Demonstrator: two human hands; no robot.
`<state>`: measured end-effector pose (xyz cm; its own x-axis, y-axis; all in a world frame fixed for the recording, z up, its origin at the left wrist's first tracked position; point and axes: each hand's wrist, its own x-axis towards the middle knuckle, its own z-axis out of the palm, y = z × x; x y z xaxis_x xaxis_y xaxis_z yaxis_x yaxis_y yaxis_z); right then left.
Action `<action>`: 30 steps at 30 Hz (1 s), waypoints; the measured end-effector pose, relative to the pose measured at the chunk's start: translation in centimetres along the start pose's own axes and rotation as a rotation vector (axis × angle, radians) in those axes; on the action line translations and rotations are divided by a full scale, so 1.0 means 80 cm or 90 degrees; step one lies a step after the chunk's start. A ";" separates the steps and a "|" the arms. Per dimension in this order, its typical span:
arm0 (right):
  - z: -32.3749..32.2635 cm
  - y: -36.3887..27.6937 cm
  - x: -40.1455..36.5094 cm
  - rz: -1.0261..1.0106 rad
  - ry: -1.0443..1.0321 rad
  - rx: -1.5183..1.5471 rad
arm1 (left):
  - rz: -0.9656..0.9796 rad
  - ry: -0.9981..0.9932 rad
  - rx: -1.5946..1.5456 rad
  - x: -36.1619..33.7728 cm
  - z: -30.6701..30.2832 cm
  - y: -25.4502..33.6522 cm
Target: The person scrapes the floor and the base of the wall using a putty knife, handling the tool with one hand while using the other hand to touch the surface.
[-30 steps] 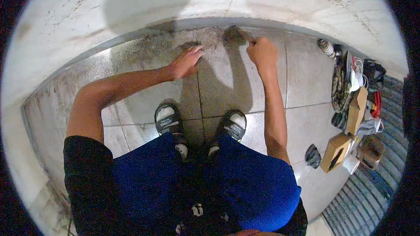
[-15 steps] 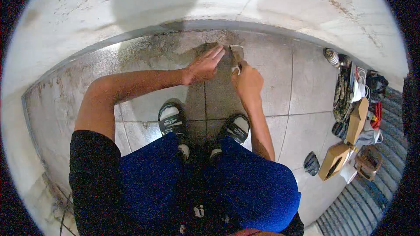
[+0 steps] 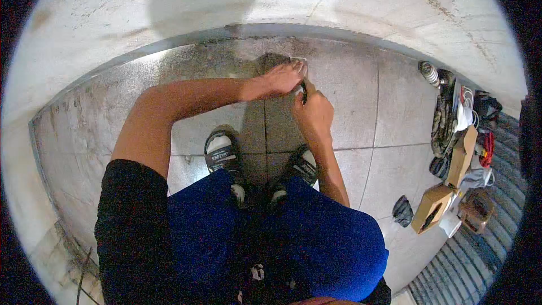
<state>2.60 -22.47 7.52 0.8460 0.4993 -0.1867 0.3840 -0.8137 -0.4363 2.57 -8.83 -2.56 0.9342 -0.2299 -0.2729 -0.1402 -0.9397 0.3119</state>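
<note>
My right hand [image 3: 314, 114] is closed round the handle of a putty knife [image 3: 305, 89], whose blade points away from me toward the wall. My left hand [image 3: 284, 78] lies across the blade with its fingers bent over it, covering most of the metal. Only the blade's pale front edge shows beyond the fingertips. Both hands are above the grey tiled floor [image 3: 344, 113], close to where it meets the wall. A dark, stained patch of floor lies beside the left hand.
A white wall [image 3: 367, 5] curves across the front. To the right lie a camouflage-patterned item [image 3: 444, 114], cardboard boxes [image 3: 432, 209], a dark crumpled thing [image 3: 402, 211], a brown container [image 3: 476, 210] and white cables. Ribbed grey metal [image 3: 468, 265] borders them. My sandalled feet [image 3: 222, 152] stand below the hands.
My left hand has moved right, from beside the putty knife onto its blade. My right hand has shifted slightly toward the left with the knife in it.
</note>
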 end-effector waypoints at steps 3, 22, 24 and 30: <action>0.002 0.005 0.009 0.007 0.029 -0.011 | 0.012 0.043 0.031 0.004 0.005 0.000; 0.003 -0.003 0.072 -0.090 0.050 0.001 | -0.062 0.028 -0.060 0.008 -0.050 -0.022; 0.004 -0.008 0.045 -0.090 0.036 -0.007 | -0.019 0.143 -0.118 -0.011 -0.024 -0.023; 0.044 -0.025 0.012 -0.195 -0.016 0.017 | -0.124 0.260 -0.069 -0.142 0.023 0.003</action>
<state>1.34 -19.30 5.12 0.6823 0.7282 -0.0644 0.6101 -0.6157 -0.4986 -8.66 -6.89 -1.08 0.9955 0.0867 0.0383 0.0650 -0.9184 0.3902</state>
